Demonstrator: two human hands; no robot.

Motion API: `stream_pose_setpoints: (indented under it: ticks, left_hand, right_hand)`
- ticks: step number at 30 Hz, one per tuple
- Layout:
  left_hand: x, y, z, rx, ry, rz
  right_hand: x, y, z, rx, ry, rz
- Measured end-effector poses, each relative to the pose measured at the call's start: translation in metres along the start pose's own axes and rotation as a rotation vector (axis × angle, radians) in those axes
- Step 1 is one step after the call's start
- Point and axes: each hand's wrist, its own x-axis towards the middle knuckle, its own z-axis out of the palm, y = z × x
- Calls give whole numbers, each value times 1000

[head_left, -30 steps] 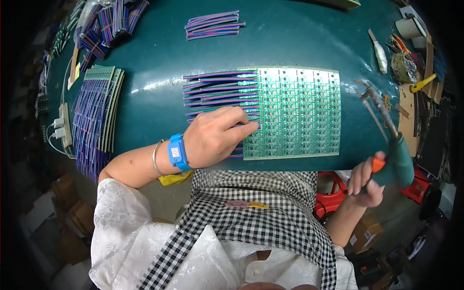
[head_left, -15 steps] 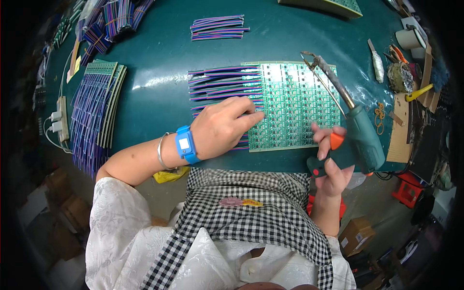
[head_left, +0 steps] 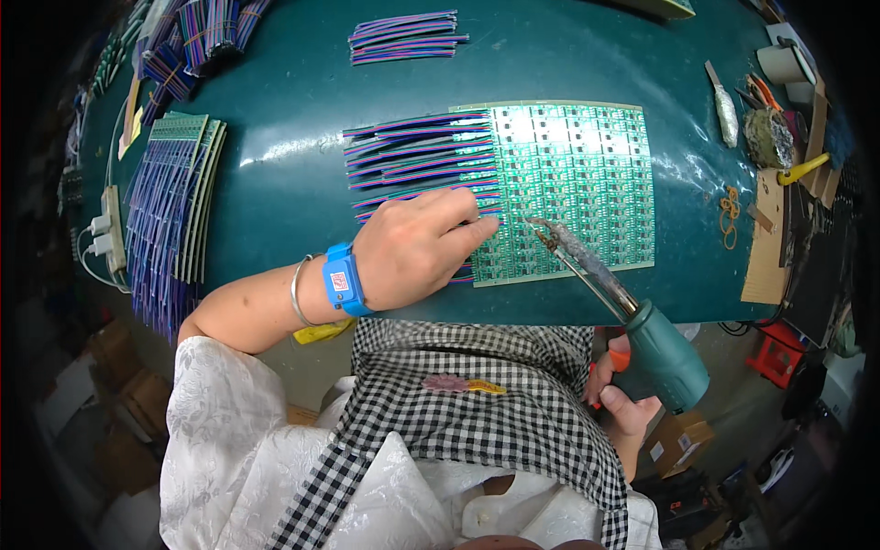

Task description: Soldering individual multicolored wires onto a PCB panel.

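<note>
A green circuit board panel (head_left: 573, 192) lies on the bench in front of me. Short multicoloured ribbon wires (head_left: 417, 151) reach over its left part in rows. My left hand (head_left: 417, 240) is closed in a pinch at the panel's left part, on the end of a ribbon wire mostly hidden under the fingers. My right hand (head_left: 623, 403) is wrapped round the grip of a green soldering gun (head_left: 667, 357) with an orange trigger. Its dark, bent tip (head_left: 543, 231) is over the panel, just right of my left fingertips; whether it touches cannot be told.
Wired panels are stacked (head_left: 174, 211) at the left, beside a white power strip (head_left: 114, 234). Loose ribbon wires (head_left: 403, 38) lie at the back, with bundled ones (head_left: 206, 37) farther left. Rubber bands (head_left: 729, 218), cardboard (head_left: 765, 247) and a yellow-handled tool (head_left: 803, 171) are at the right.
The soldering gun has swung left and toward me, bringing its tip from above the panel's right side close to my left fingers. My left hand stays pinched in about the same place.
</note>
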Motion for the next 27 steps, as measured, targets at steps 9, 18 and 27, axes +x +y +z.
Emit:
stream_pose_setpoints:
  ticks: [9, 18, 27]
  left_hand:
    - [-1, 4, 0, 44, -21, -12]
    - [-1, 4, 1, 30, 4, -17]
    - [0, 4, 0, 34, 23, 2]
  right_hand:
    - [6, 2, 6, -99, -32, -8]
    - [9, -1, 9, -131, -11, 25]
    - [8, -2, 18, -152, 64, 26]
